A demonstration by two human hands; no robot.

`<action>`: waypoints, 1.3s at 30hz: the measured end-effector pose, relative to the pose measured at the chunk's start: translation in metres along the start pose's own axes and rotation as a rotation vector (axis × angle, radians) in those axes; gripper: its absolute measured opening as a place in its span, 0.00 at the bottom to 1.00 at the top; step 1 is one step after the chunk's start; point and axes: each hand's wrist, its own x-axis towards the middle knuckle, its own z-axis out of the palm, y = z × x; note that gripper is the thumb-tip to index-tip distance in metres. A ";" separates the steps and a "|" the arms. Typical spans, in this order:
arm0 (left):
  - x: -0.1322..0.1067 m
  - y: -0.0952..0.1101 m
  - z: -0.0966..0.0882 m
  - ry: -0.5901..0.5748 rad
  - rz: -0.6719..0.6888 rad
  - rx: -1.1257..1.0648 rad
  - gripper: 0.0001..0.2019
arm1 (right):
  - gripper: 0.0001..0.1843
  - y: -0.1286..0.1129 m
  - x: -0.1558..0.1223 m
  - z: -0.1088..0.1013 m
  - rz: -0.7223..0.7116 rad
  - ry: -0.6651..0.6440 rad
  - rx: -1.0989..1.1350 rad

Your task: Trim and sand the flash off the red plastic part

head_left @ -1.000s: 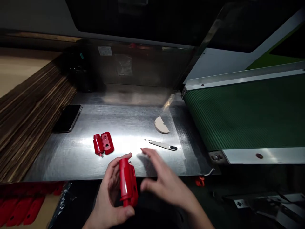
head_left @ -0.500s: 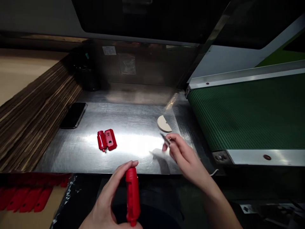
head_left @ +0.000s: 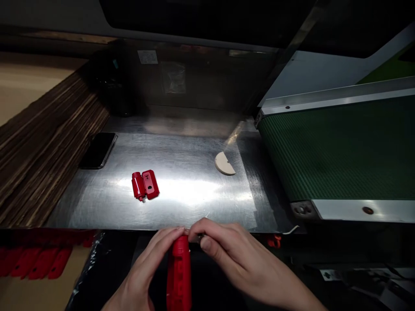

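My left hand [head_left: 142, 276] grips a long red plastic part [head_left: 178, 276], held upright below the front edge of the metal table [head_left: 188, 151]. My right hand [head_left: 233, 255] is closed on a slim craft knife [head_left: 200, 236]; only a small bit of it shows between the fingers, its tip at the top end of the red part. A second red plastic part [head_left: 145, 185] lies on the table, left of the middle.
A dark phone [head_left: 98, 150] lies at the table's left. A beige half-disc [head_left: 224, 163] rests to the right. Stacked cardboard sheets [head_left: 42, 151] flank the left side, a green conveyor belt [head_left: 340, 147] the right. Red parts [head_left: 35, 261] fill a box at lower left.
My right hand picked the craft knife off the table and brought it back to the top of the red part. My left hand lowered and turned the part upright.
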 end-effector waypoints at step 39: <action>-0.003 0.000 -0.020 -0.274 0.303 0.490 0.56 | 0.11 0.000 -0.009 0.022 -0.119 0.056 -0.425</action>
